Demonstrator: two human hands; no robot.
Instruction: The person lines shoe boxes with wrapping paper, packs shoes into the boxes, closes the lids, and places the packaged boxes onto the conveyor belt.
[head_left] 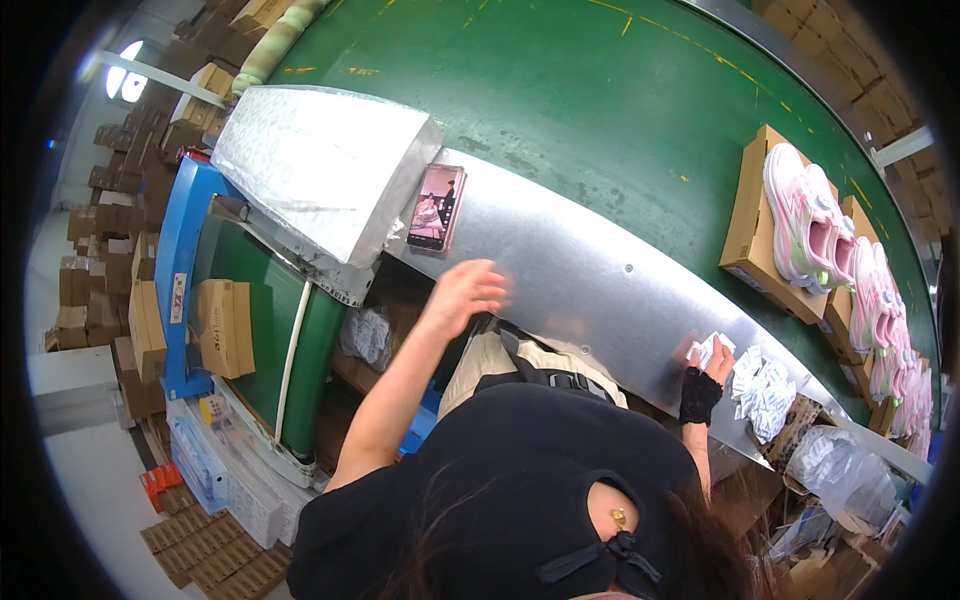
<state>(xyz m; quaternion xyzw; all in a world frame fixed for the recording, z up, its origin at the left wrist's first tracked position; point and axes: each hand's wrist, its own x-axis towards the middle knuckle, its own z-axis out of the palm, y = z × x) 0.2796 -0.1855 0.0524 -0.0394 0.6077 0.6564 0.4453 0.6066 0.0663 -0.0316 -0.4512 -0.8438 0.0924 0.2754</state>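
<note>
My left hand (465,297) is over the near edge of the bare metal counter (560,250). Its fingers are stretched out, slightly blurred, and hold nothing. My right hand (716,364), in a black fingerless lace glove, has its fingers around some small white paper packets (706,347) at the counter's right part. Just right of it lies a heap of similar white packets (763,395). A phone (436,208) with a lit screen rests on the counter beyond my left hand.
A white plastic-wrapped stack (320,170) sits at the left. Beyond the counter runs a green conveyor belt (600,110). Pink and white sneakers (805,220) rest on brown shoeboxes (752,225) at the right. A bag of clear plastic (845,470) is at the lower right, a blue frame (185,270) at the left.
</note>
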